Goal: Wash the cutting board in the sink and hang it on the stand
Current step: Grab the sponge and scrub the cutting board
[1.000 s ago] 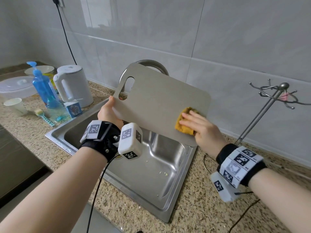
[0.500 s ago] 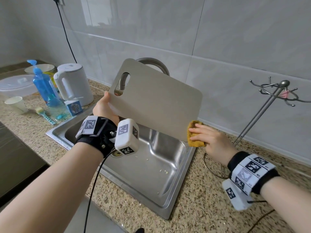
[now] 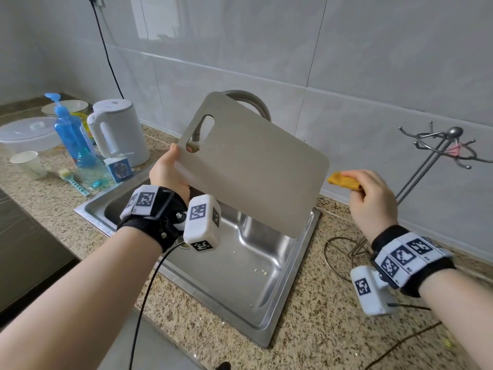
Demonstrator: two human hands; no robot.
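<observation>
Two hands busy: left hand point(image 3: 168, 174) grips the cutting board point(image 3: 250, 166) above the sink point(image 3: 306, 252); right hand point(image 3: 370, 198) pinches the sponge point(image 3: 344, 181). Keep the board over the sink while rinsing.

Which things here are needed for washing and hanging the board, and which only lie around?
Needed: cutting board in left hand; sponge in right hand; sink; stand.

Lying around: kettle; blue bottle; paper cup.
</observation>
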